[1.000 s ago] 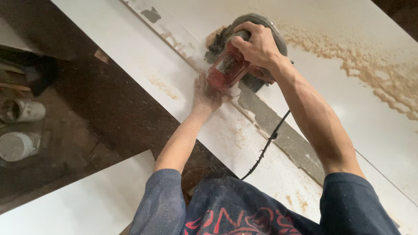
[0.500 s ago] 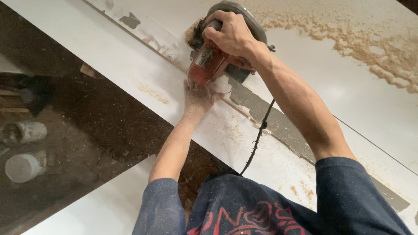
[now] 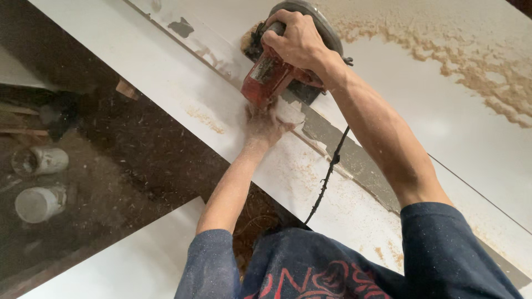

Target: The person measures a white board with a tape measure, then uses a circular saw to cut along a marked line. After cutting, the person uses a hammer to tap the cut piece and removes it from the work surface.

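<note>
My right hand grips the top handle of a red circular saw that sits on a large white board. A grey cut line runs back from the saw toward me. My left hand, dusted with sawdust, presses flat on the narrow white strip just beside the saw's red front. The saw's black cord hangs down toward my body.
Tan sawdust lies in drifts across the far right of the board. Two white buckets stand on the dark dusty floor at the left. Another white panel lies low at the bottom left. A small wood block sits by the strip's edge.
The saw and both hands have travelled further along the board away from me, leaving a longer grey cut behind. The view has shifted with them.
</note>
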